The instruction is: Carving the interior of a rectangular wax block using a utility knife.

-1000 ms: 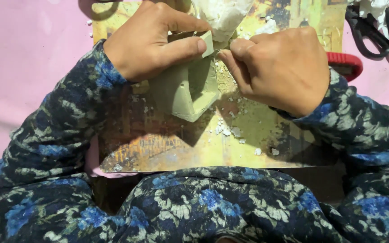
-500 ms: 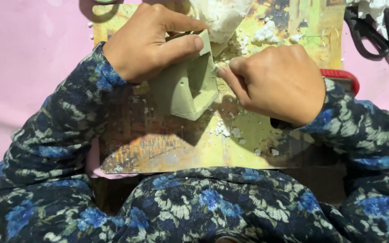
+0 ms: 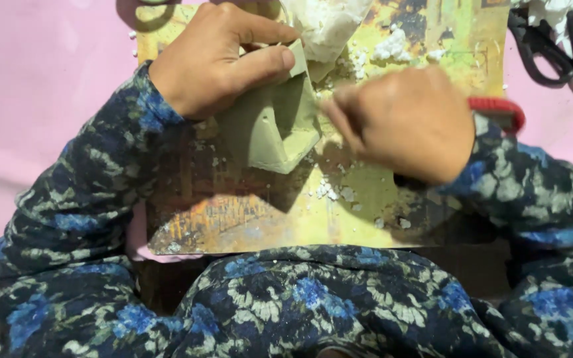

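The person's left hand [image 3: 217, 56] is closing its grip around a pale green moulded piece [image 3: 273, 129], a hollow, cone-like form with a flat rim, thumb pressing across its upper face and fingers curling behind its top edge. The piece is sitting tilted on a worn, paint-stained board [image 3: 233, 212] that is lying across the person's lap, its colours running from yellow-green to rusty orange and dark brown.

The right hand [image 3: 402, 122] is blurring with motion just beside the piece, its fingertips pinching together at the piece's right edge. Whether anything is sitting between those fingertips cannot be told; the grip is reading as closed into a pinch, but its contents are too smeared to make out. A red band [image 3: 499, 109] is showing at the right wrist.

White crumbs [image 3: 329, 191] are lying scattered on the board below the piece, and more white lumps [image 3: 392, 46] are resting near the board's top edge. A crumpled white mass [image 3: 323, 26] is sitting just above the piece, touching or nearly touching its top.

Black-handled scissors [image 3: 545, 50] are lying at the upper right on the pink surface [image 3: 41, 86] that is spreading under and around the board. Dark blue floral sleeves [image 3: 81, 199] are covering both arms.
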